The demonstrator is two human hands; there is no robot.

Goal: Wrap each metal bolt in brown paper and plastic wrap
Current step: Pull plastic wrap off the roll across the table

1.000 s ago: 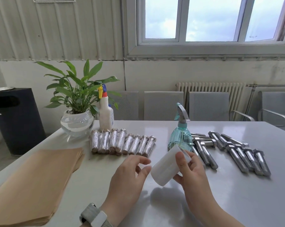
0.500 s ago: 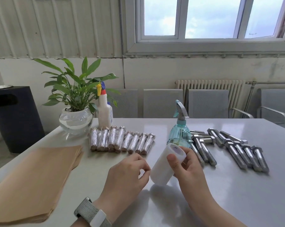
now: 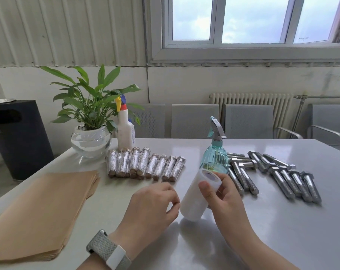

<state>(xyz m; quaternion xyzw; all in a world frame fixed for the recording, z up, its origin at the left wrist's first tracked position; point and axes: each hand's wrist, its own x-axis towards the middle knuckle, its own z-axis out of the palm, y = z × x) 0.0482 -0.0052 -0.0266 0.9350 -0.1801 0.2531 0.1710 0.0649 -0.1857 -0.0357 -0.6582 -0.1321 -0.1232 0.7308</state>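
Counting the wrapped bolts (image 3: 145,165) gives roughly ten finished bundles, laid side by side in a row in front of the plant (image 3: 90,106) and the white bottle (image 3: 125,131). Bare bolts (image 3: 272,172) lie unwrapped to the right, about ten as far as can be made out, some partly hidden behind the green sprayer (image 3: 215,156). On this evidence the task appears about half complete. Paper (image 3: 40,211) sits stacked at the left edge of the table (image 3: 282,230), with no sheet drawn out and no bolt in work. A wrap roll (image 3: 196,199) is tilted just above the table, near the person. The right hand (image 3: 221,195) grips it, thumb across the front and fingers curled behind. The left hand (image 3: 151,205) is just beside the roll, its fingers curled with thumb and forefinger drawn close; whether they pinch a loose end of film cannot be told. A watch (image 3: 108,250) is worn on the left wrist.
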